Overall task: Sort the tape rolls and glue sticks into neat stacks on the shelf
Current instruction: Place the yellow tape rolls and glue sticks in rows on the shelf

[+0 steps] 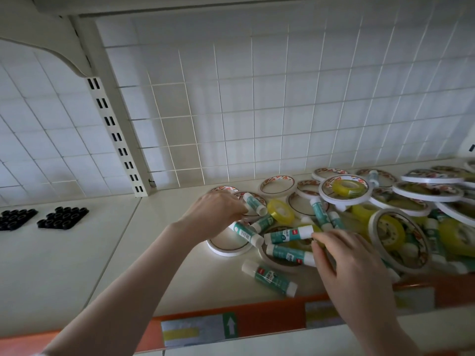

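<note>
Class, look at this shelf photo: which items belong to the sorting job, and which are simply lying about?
Part of the job:
- glue sticks, teal and white, scattered
- white tape rolls, jumbled
- yellow tape rolls
- left hand, gripping a glue stick
- right hand, fingertips on the pile

Just lying about:
- black ring clusters on the neighbouring shelf
- price labels on the orange edge strip

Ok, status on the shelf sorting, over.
Left hand grips a glue stick. Right hand pinches another glue stick. Tape rolls and sticks unsorted, jumbled together.
</note>
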